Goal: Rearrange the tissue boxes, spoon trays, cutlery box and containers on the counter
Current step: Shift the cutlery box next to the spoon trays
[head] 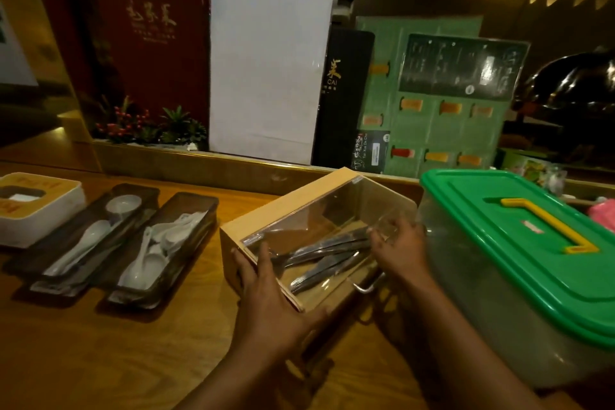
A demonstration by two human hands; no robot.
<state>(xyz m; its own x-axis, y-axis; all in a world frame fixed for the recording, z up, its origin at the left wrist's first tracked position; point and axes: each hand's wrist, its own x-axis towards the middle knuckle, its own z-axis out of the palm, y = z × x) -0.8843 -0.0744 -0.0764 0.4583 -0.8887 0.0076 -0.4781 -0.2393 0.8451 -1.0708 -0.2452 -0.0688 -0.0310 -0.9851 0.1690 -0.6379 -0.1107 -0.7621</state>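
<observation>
A wooden cutlery box (283,206) with a clear lid and metal cutlery inside sits slanted in the middle of the counter. My left hand (269,303) grips its near left corner, thumb on the lid. My right hand (399,250) holds its right end, fingers over the clear edge. Left of the box lie two dark spoon trays (100,210) (186,210) holding white spoons. A white tissue box (50,210) stands at the far left. A large clear container with a green lid (532,243) and yellow handle stands just right of the cutlery box.
Menus lean against the back ledge: a red one (146,53), a white board (266,73), a black one (342,100) and green ones (432,130). A small plant (149,126) stands at the back left. The wooden counter (100,349) extends toward me.
</observation>
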